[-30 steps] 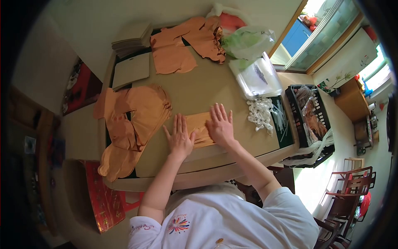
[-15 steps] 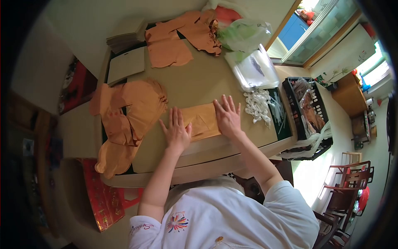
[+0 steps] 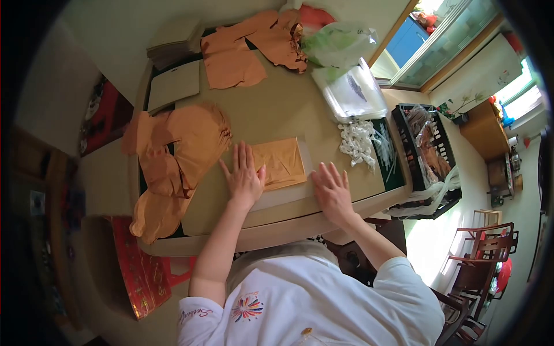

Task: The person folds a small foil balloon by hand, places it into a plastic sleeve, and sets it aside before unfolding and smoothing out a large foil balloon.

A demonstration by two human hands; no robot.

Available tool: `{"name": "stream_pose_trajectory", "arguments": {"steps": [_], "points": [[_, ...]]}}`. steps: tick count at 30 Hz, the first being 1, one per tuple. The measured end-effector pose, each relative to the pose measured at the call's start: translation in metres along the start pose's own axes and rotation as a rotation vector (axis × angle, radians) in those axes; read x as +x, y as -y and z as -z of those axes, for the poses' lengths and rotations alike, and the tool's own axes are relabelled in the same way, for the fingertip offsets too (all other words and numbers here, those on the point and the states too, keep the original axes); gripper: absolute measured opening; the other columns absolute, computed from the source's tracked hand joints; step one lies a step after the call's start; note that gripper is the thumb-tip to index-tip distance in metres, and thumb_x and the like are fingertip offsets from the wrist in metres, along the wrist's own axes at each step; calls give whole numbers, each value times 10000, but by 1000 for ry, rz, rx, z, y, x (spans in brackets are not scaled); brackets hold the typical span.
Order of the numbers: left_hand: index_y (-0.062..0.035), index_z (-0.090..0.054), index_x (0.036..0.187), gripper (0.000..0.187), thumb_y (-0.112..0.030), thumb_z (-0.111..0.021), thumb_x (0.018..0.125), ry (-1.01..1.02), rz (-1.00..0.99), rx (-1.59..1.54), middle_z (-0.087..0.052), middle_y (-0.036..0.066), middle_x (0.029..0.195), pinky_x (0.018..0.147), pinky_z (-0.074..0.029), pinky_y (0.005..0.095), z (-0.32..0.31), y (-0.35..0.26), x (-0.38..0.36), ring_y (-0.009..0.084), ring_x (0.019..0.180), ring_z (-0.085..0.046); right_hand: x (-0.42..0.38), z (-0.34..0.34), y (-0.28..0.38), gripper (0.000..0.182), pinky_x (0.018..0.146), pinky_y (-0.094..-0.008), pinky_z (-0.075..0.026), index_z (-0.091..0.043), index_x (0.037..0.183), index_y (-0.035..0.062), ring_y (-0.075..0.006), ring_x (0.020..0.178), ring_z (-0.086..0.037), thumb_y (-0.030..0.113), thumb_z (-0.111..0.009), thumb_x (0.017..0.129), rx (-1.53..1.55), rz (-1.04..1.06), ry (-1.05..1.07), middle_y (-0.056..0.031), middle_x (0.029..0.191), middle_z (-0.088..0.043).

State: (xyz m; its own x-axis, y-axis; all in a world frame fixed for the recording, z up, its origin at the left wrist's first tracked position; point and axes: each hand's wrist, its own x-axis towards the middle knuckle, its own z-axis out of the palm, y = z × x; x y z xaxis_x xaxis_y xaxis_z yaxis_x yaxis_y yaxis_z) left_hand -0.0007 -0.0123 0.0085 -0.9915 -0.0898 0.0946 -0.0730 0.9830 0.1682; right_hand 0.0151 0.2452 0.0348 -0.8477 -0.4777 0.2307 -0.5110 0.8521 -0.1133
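In front of me a folded orange-brown fabric piece (image 3: 281,162) lies as a wrinkled rectangle on a pale flat sheet (image 3: 307,151), whose margin shows at its right and front. My left hand (image 3: 244,180) rests palm down at the fabric's left edge, fingers stretched out and thumb on the fabric. My right hand (image 3: 333,193) is spread to the right of it, near the sheet's right edge and apart from the fabric. Neither hand holds anything. Left of my left hand, a heap of loose orange-brown fabric pieces (image 3: 199,144) spreads over the table's left side.
More orange-brown fabric (image 3: 234,69) lies at the back, beside stacked grey boards (image 3: 174,88). At the right are clear plastic bags (image 3: 355,95), a white tangled bunch (image 3: 356,141), thin clear strips (image 3: 385,151) and a black crate (image 3: 424,167). The table's front edge (image 3: 277,228) is near me.
My right hand has moved right and toward me, off the fabric's right edge, uncovering it and the sheet's margin. My left hand stays at the left edge. The view has shifted slightly.
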Motion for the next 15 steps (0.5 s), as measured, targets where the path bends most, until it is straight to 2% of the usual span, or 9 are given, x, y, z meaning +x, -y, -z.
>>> {"name": "stream_pose_trajectory", "arguments": {"steps": [1, 4, 7, 10, 13, 15], "points": [[-19, -205, 1483, 703, -420, -422, 949, -8, -3, 6, -175, 130, 1564, 1108, -105, 647, 0, 0, 0, 268, 1453, -142, 0, 1, -6, 479, 1056, -479, -336, -515, 1297, 97, -305, 1302, -406, 216, -623, 845, 19, -34, -40, -140, 1332, -498], [-18, -207, 1483, 707, -430, -420, 949, -2, 1, 2, -178, 134, 1562, 1106, -108, 649, 2, -1, 0, 270, 1453, -138, 16, 1, 0, 335, 893, -404, -453, -578, 1110, 79, -316, 1086, -548, 218, -672, 820, 340, -371, 144, -137, 1137, -577], [-17, -211, 1481, 717, -447, -421, 948, -16, -1, 0, -184, 135, 1561, 1105, -108, 651, 2, 0, -1, 270, 1454, -135, 34, 5, 16, 241, 786, -394, -479, -590, 932, 74, -336, 933, -586, 237, -705, 798, 441, -584, 185, -130, 972, -594], [-10, -224, 1473, 710, -442, -433, 950, 12, 22, -59, -173, 147, 1560, 1107, -77, 651, 5, -2, -1, 282, 1456, -120, 35, -5, 1, 225, 755, -414, -483, -595, 911, 52, -339, 877, -605, 223, -699, 807, 555, -530, 178, -150, 910, -617], [-6, -227, 1471, 724, -465, -431, 949, 11, 22, -55, -178, 147, 1559, 1106, -80, 652, 2, 0, 0, 283, 1456, -121, 22, -13, -15, 166, 699, -384, -492, -594, 894, 38, -276, 791, -624, 158, -674, 813, 664, -518, 110, -136, 803, -634], [-4, -229, 1470, 733, -479, -428, 949, 25, 22, -57, -179, 150, 1558, 1105, -80, 653, 3, 0, 0, 285, 1456, -121, 11, 6, -49, 100, 615, -333, -490, -606, 871, 45, -191, 677, -605, 100, -662, 808, 636, -522, 67, -103, 754, -641]]}}
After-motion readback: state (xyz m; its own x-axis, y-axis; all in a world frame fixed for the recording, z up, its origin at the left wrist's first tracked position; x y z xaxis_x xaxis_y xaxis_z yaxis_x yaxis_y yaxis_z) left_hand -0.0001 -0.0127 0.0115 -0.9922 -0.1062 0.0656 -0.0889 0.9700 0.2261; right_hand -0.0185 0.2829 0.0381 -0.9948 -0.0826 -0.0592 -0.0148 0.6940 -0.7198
